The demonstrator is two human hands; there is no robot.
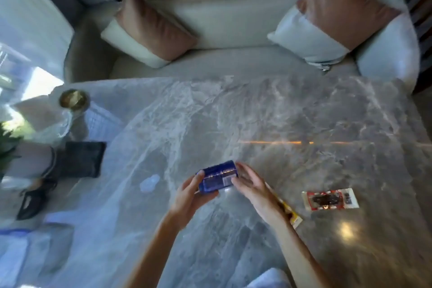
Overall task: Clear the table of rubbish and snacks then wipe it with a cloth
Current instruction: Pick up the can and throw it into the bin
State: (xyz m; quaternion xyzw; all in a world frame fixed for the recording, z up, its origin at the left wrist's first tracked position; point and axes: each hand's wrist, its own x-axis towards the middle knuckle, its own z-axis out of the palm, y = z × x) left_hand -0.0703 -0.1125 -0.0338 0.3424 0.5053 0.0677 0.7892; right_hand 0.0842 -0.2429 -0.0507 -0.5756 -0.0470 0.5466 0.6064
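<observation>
- Your table (280,112) fills the near and middle ground; the sofa (222,23) runs along its far edge.
- On the sofa, one cushion (149,30) leans at the left and a second cushion (332,21) at the right.
- The can (218,177) lies on its side above the table's near middle, in your left hand (191,196), with your right hand (254,192) at its right end.
- A long wrapper (291,214) lies on the table under your right wrist, with a flat packet (330,199) just right of it.
- A small scrap (149,182) lies left of the can.
- A cup (74,100) stands at the far left of the table, and a pouch (81,159) lies nearer.
</observation>
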